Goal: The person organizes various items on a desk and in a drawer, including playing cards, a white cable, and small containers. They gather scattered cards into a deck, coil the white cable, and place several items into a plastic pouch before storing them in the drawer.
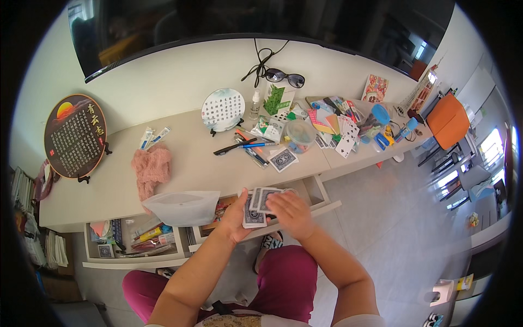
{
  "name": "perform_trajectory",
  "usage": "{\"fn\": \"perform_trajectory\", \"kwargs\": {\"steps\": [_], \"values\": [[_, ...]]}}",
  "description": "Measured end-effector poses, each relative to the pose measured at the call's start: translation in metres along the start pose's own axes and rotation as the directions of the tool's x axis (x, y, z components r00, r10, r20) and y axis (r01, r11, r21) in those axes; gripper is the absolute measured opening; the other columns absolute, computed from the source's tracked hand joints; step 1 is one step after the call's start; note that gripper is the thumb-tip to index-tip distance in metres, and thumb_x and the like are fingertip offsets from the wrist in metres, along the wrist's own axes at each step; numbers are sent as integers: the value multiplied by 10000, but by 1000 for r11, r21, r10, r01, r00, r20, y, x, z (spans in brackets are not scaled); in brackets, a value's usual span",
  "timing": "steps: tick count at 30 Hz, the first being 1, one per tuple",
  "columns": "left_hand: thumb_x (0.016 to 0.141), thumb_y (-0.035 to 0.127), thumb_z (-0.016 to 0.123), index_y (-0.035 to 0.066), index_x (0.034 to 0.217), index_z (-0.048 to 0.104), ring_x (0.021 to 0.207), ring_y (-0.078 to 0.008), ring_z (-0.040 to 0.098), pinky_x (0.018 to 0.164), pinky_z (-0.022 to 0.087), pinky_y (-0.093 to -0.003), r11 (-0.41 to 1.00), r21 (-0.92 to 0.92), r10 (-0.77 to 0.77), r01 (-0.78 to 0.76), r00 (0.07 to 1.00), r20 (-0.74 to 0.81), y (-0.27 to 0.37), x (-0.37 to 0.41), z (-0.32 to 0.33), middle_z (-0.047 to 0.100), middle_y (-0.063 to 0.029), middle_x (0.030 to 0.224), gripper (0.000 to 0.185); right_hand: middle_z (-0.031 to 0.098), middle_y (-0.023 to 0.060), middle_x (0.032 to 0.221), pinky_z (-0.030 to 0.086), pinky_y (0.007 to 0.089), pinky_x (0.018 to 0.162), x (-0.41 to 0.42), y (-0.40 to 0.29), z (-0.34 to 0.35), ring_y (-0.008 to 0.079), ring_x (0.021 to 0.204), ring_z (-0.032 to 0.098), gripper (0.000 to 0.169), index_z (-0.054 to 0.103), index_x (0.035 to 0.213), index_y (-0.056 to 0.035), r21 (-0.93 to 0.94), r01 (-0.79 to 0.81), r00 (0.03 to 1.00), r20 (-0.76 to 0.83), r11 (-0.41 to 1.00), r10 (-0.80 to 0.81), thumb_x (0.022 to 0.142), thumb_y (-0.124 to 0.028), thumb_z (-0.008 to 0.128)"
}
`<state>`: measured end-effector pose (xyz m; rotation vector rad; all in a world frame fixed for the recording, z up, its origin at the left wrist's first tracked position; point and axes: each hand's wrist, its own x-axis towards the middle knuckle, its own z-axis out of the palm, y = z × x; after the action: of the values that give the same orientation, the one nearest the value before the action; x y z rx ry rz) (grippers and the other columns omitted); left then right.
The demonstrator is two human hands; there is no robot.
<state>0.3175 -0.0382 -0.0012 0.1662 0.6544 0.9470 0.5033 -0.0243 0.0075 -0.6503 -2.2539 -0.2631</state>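
Note:
My left hand (234,222) grips a stack of playing cards (254,218) with dark blue patterned backs facing up. In my right hand (291,213) are a few more cards (262,199) of the same pattern, fanned over the top of the stack. Both hands are above two pulled-out drawers, the right-hand drawer (320,192) being partly hidden beneath them. Face-down cards (282,160) rest near the front edge of the cabinet top (192,163). Farther right lie face-up cards (347,139), spread beside other small items.
A pale zip pouch (184,206) leans across the drawers. The left drawer (179,245) holds stationery and a card. Pens (249,147), a round clear tub (300,133), a pink fuzzy cloth (152,167) and two round display plaques (75,137) (223,109) occupy the top. Above hangs a television (261,20).

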Motion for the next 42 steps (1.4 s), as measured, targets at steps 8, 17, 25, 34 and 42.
{"fn": "perform_trajectory", "kwargs": {"steps": [8, 17, 25, 34, 42], "values": [[896, 119, 535, 93, 1235, 509, 1014, -267, 616, 883, 508, -470, 995, -15, 102, -101, 990, 96, -1, 3, -22, 614, -114, 1111, 341, 634, 102, 1089, 485, 394, 885, 10, -1, 3, 280, 1025, 598, 313, 651, 1026, -32, 396, -14, 984, 166, 918, -57, 749, -175, 684], [879, -35, 465, 87, 1310, 427, 1075, -382, 583, 906, 497, -508, 997, -44, 68, -66, 996, 60, 5, -2, -9, 571, -202, 1179, 449, 385, 172, 1411, 350, 471, 1022, 14, 101, 58, 368, 1285, 363, 577, 512, 1284, -89, -185, -501, 801, 270, 845, 534, 842, -449, 600], [898, -20, 447, 72, 1304, 421, 1075, -390, 583, 895, 502, -509, 998, -19, 63, -63, 997, 48, 5, -1, -15, 569, -225, 1172, 417, 239, 179, 1488, 199, 574, 1074, 18, 94, 62, 399, 1370, 196, 751, 368, 1393, -118, -270, -493, 624, 553, 827, 552, 845, -620, 479], [899, -5, 441, 61, 1299, 409, 1085, -407, 574, 907, 492, -514, 997, -26, 73, -72, 995, 64, 2, 0, -16, 555, -258, 1181, 407, 355, 128, 1426, 259, 537, 1072, -21, 86, 42, 357, 1351, 265, 538, 473, 1237, -77, -119, -316, 783, 528, 941, 329, 797, -315, 670], [885, -10, 452, 22, 1272, 432, 1081, -395, 579, 908, 488, -519, 997, -39, 69, -67, 996, 54, 2, 0, -21, 574, -263, 1144, 389, 403, 72, 1401, 279, 508, 1075, -29, 76, 34, 304, 1333, 307, 479, 449, 1295, -80, -67, -267, 830, 491, 961, 265, 858, -203, 600]]}}
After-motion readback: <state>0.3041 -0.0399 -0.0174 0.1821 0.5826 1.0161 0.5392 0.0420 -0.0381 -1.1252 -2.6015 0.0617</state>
